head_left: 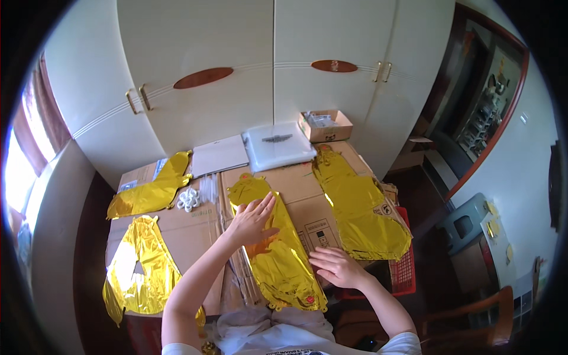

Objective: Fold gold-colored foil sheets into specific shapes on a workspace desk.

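Observation:
A flat, uninflated gold foil balloon, long and straight, lies lengthwise in front of me on a cardboard sheet. My left hand is over its upper half, fingers stretched out; whether the palm presses on the foil I cannot tell. Beside its lower right edge is my right hand, palm down with fingers apart and nothing in them. To the right lies a wider gold foil balloon. An A-shaped gold foil balloon rests at the near left, and another bent gold one behind it.
A white coil of ribbon and thin clear straws lie left of centre. Behind are a grey flat panel, a translucent white case and a small open carton. A red basket stands at the right edge.

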Motion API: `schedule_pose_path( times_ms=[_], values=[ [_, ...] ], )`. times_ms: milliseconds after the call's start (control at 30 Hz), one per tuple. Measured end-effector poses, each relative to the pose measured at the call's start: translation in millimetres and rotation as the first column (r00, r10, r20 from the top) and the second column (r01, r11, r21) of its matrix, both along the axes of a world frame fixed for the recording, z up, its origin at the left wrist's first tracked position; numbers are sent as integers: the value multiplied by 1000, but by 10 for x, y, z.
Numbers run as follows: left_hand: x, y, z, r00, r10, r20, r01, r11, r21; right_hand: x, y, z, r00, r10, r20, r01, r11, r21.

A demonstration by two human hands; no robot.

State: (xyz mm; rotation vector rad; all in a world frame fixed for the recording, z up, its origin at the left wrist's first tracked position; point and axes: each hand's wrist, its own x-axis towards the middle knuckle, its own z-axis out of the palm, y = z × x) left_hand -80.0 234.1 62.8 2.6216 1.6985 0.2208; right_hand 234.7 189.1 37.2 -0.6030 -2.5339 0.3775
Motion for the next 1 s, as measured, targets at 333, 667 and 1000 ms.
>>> schedule_pose_path(
  times_ms=[333,667,1000],
  values=[
    [-199,-1294,-83,987,-161,22,162,986,-28,342,-1000,-371,758,-638,-135,227,452,-862],
    [-184,-1284,-238,993,-115,-7,115,992,-43,9,-1198,-499,732,-676,-85,-232,-129,-964],
    [-328,-1346,-290,983,-183,-33,181,981,-67,-73,-1200,-609,733,-670,-113,-223,-81,-971]
  ],
)
